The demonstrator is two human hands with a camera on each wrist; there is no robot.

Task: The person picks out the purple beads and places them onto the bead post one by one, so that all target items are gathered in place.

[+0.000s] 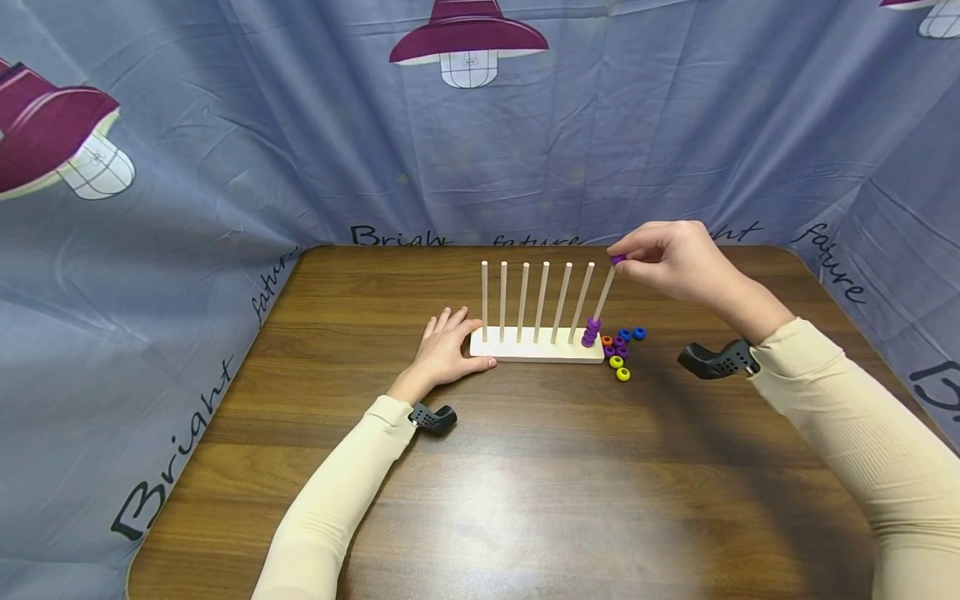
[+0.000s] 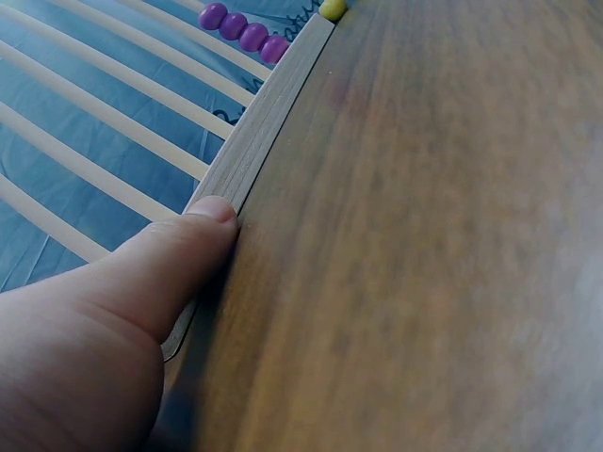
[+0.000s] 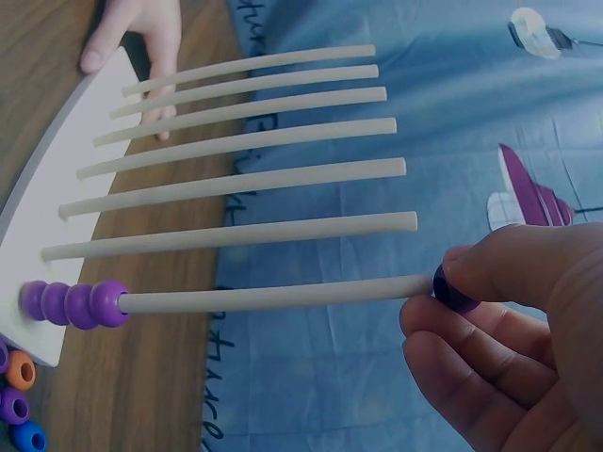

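A pale wooden peg stand (image 1: 537,345) with a row of several upright pegs rests on the table. Several purple beads (image 3: 73,303) are stacked at the bottom of its right end peg (image 3: 273,298). At the top of that peg, my right hand (image 1: 678,258) pinches another purple bead (image 3: 454,290) between thumb and forefinger. The bead is at the peg's tip; whether it is threaded on cannot be told. My left hand (image 1: 444,348) holds the stand's left end, thumb (image 2: 193,245) along the front edge and forefinger at the far side, other fingers spread on the table.
Loose beads lie on the table just right of the stand: yellow (image 1: 623,375), blue (image 1: 639,333), orange (image 1: 607,341) and purple (image 1: 622,352). The brown wooden table (image 1: 480,500) reaches back to a blue curtain (image 1: 450,167) with lamp prints and lettering.
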